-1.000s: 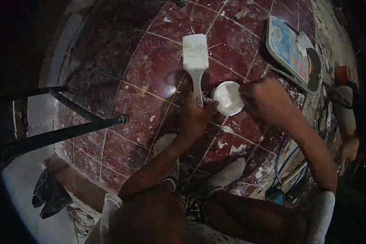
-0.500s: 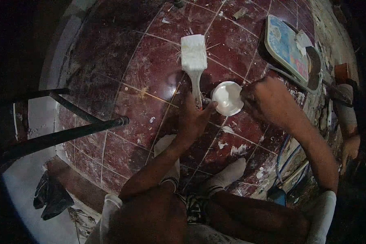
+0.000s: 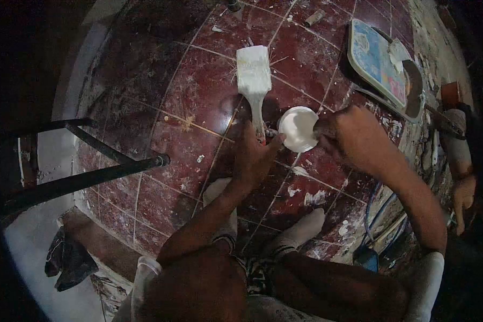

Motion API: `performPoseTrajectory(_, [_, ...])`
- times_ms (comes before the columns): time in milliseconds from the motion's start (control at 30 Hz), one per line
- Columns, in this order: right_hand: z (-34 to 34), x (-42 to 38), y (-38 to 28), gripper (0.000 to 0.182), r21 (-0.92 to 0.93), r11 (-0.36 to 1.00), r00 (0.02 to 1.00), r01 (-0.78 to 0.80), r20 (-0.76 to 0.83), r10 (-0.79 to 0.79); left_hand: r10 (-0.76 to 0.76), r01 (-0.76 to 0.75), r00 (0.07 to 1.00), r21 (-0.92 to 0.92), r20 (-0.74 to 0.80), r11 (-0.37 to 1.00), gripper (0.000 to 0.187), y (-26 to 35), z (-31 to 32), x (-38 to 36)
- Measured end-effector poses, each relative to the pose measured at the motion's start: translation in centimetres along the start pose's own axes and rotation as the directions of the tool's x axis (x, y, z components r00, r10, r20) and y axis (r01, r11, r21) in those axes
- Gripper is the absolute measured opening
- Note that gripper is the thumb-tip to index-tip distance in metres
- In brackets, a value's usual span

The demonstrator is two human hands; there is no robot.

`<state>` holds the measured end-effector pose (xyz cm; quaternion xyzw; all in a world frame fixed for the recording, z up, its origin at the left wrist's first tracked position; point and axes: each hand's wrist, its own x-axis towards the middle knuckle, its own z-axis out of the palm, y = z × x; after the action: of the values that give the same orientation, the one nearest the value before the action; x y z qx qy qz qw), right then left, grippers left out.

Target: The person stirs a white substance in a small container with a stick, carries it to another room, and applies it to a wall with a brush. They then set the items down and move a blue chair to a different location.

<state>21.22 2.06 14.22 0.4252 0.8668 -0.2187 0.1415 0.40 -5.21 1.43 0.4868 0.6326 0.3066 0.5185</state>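
Observation:
My left hand (image 3: 258, 153) is closed around the handle of a wide paintbrush (image 3: 254, 70), whose white-coated bristles point away from me. The thumb of that hand rests against the near left rim of a small round white cup (image 3: 297, 129). The cup's open mouth faces up toward me, and its inside is shiny white. At the cup's right rim is my right hand (image 3: 349, 131), its fingers curled in a pinch. Those fingertips overlap the rim, and I cannot tell what they hold.
A blue-topped board with a pale rim (image 3: 378, 64) lies at the upper right. Dark metal legs (image 3: 107, 166) reach in from the left. Blue hoses (image 3: 373, 220) run along the right. White spatters mark the red tiled floor (image 3: 193, 161). Another person's hand (image 3: 463, 196) shows at far right.
My right hand has shifted slightly left and down over the cup's rim. The brush and cup have moved a little left. The other person's hand has moved slightly down.

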Motion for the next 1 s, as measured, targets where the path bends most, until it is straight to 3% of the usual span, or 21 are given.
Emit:
performPoseTrajectory(67, [-0.1,0.0,-0.6,0.015,0.043,0.999,0.996,-0.02,-0.089,0.024,-0.055,0.053,0.998,0.061,0.025,0.997,0.072,-0.6,0.1,0.2])
performPoseTrajectory(100, [-0.1,-0.1,-0.8,0.016,0.087,0.996,0.983,-0.035,-0.176,0.05,0.015,-0.013,0.999,-0.047,0.045,0.999,0.074,-1.3,0.3,0.5])
performPoseTrajectory(167, [0.3,-0.1,-0.3,0.017,0.114,0.992,0.992,0.053,-0.119,-0.039,0.093,-0.085,0.994,-0.156,0.05,0.984,0.077,-2.1,0.7,0.7])
performPoseTrajectory(200, [0.3,-0.1,-0.2,0.018,0.148,0.98,0.99,0.135,-0.061,-0.127,0.015,-0.011,0.999,-0.08,0.044,0.997,0.079,-0.3,0.3,0.3])
performPoseTrajectory(267, [-0.2,-0.3,-0.5,0.017,0.059,0.997,0.998,0.058,-0.041,-0.056,-0.063,0.064,0.998,-0.013,0.026,0.998,0.082,0.1,0.4,0.0])
performPoseTrajectory(333, [-0.2,-0.5,-0.7,0.016,-0.036,0.999,0.999,-0.016,-0.034,0.015,0.147,-0.152,0.986,-0.07,-0.079,0.986,0.084,-1.1,0.7,0.4])
performPoseTrajectory(367, [0.2,-0.4,-0.6,0.018,0.044,0.999,0.993,-0.004,-0.117,0.01,0.155,-0.161,0.984,-0.073,-0.089,0.984,0.084,-1.4,0.7,0.4])
performPoseTrajectory(433, [0.7,-0.6,0.0,0.023,0.116,0.993,0.98,0.012,-0.2,0.011,-0.003,0.004,1.0,-0.087,0.015,0.996,0.085,-0.5,0.3,0.2])
performPoseTrajectory(500, [0.8,-0.8,0.2,0.023,0.034,0.998,0.999,0.054,-0.001,-0.054,-0.048,0.051,0.998,-0.078,0.045,0.996,0.085,-0.2,0.4,0.4])
performPoseTrajectory(533, [0.3,-0.6,-0.2,0.023,0.036,0.998,0.998,0.059,0.001,-0.059,-0.097,0.101,0.993,-0.062,0.074,0.993,0.085,-0.3,0.3,0.3])
performPoseTrajectory(600, [-1.3,-0.2,-1.0,0.023,-0.032,0.978,0.978,-0.204,0.026,0.205,-0.078,0.079,0.995,-0.025,0.056,0.997,0.083,-0.7,0.1,0.4])
performPoseTrajectory(633, [-1.0,-0.2,-0.9,0.023,-0.033,0.978,0.978,-0.204,0.029,0.205,-0.056,0.055,0.997,0.01,0.046,0.998,0.082,-0.9,0.3,0.4])
performPoseTrajectory(700, [0.3,-0.4,-0.4,0.025,0.335,0.942,0.983,0.022,-0.18,0.042,-0.044,0.043,0.999,0.044,0.006,0.998,0.08,-1.4,0.8,0.4])
performPoseTrajectory(767, [1.1,-0.5,0.5,0.025,0.311,0.949,0.993,0.053,-0.12,-0.017,-0.028,0.031,0.999,0.082,-0.036,0.996,0.079,-1.3,0.9,0.5])
performPoseTrajectory(833, [0.8,-0.5,0.5,0.024,0.29,0.954,0.996,0.082,-0.054,-0.069,-0.033,0.033,0.999,0.005,-0.021,0.999,0.078,-0.6,0.8,0.3])
performPoseTrajectory(900, [0.0,-0.4,-0.2,0.015,0.126,0.984,0.981,-0.124,-0.135,0.141,-0.033,0.033,0.999,0.011,-0.004,0.999,0.077,0.1,0.2,0.2])
performPoseTrajectory(933, [0.3,-0.4,-0.3,0.015,0.126,0.984,0.981,-0.125,-0.135,0.142,-0.033,0.033,0.999,0.018,0.012,0.999,0.076,0.3,0.1,0.2])
performPoseTrajectory(1000, [1.2,-0.5,-0.4,0.014,0.372,0.927,0.959,0.046,-0.276,0.063,-0.064,0.064,0.998,0.037,0.017,0.997,0.073,0.3,0.1,0.2])
